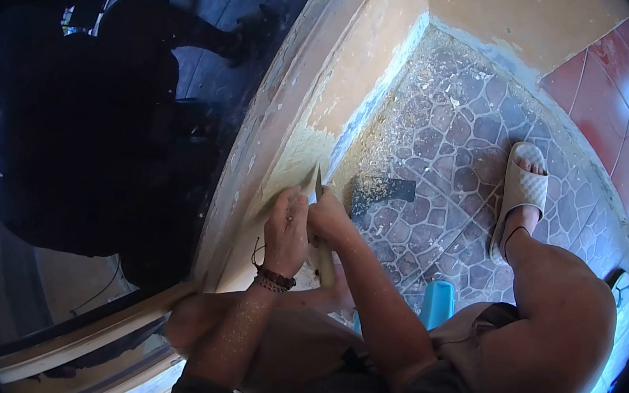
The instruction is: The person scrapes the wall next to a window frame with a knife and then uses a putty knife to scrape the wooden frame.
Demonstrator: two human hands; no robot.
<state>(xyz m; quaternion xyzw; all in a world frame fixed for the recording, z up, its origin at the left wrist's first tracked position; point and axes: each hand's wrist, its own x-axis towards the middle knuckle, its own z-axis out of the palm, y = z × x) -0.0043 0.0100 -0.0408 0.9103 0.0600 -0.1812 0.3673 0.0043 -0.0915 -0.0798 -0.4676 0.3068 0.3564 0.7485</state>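
In the head view, my right hand (330, 219) is closed round a pointed tool with a narrow blade (319, 182), its tip up against the lower wall (305, 148). Below that hand shows a pale handle-like piece (325, 265). Close on the left, my left hand (286, 232) is raised beside the blade, with its fingers held together near the wall; whether anything lies between them is hidden. A bracelet (274, 280) circles the left wrist. The wall's paint is patchy and scraped near the blade.
Dark window glass (102, 131) in a worn frame (260, 127) stands at the left. A dark angular object (382, 192) lies on the stone-patterned floor (447, 142) among pale flakes. A turquoise object (438, 304) is beside my bent leg; my slippered foot (526, 187) stands at the right.
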